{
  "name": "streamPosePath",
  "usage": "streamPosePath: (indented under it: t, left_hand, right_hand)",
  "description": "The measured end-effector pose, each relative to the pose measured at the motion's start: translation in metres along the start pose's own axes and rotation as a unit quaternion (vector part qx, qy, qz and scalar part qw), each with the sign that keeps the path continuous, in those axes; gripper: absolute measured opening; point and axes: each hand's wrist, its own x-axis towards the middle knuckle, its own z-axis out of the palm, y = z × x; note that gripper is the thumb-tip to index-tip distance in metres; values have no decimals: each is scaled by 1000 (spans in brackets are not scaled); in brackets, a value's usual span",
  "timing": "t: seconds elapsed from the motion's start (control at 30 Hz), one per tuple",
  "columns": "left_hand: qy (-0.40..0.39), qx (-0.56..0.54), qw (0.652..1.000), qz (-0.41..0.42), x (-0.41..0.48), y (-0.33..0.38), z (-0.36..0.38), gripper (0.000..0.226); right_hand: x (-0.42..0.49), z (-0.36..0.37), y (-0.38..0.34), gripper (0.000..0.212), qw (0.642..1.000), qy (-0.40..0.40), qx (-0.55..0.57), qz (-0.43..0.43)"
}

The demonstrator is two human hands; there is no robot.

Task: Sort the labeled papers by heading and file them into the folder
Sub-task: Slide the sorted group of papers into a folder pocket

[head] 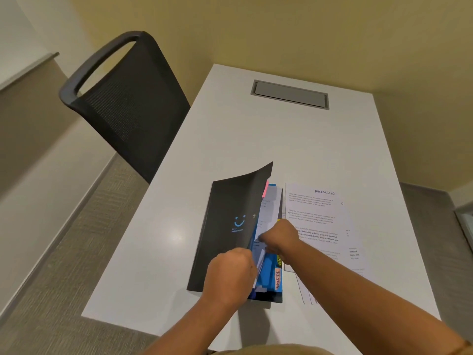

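Note:
A black folder [227,226] with a blue smile mark lies on the white table [230,139], its front cover lifted partly open. Inside show blue dividers [270,271] with pink, yellow and orange tabs, and white sheets. My left hand [230,272] grips the lower edge of the cover and the pages there. My right hand [279,238] reaches into the folder, fingers curled on a white sheet; the fingertips are hidden. To the right lies a stack of printed papers [322,216], the top one headed ADMIN.
A black mesh chair [122,103] stands at the table's left side. A grey cable hatch [290,94] is set into the far end of the table. Yellow walls close in behind and to the right.

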Motion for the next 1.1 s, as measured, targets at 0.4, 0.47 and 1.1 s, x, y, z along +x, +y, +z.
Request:
streamPosePath:
  t: [0.4, 0.47, 1.1]
  left_hand:
    - [51, -8, 998, 40, -2, -7, -7, 26]
    - [42, 10, 997, 65, -3, -7, -6, 26]
    - [10, 52, 998, 41, 15, -4, -7, 22]
  right_hand:
    - [-10, -3, -20, 27, 967, -28, -242, -81]
    - [-8, -9, -24, 27, 964, -55, -240, -103]
    - [-13, -3, -13, 63, 985, 60, -66, -149]
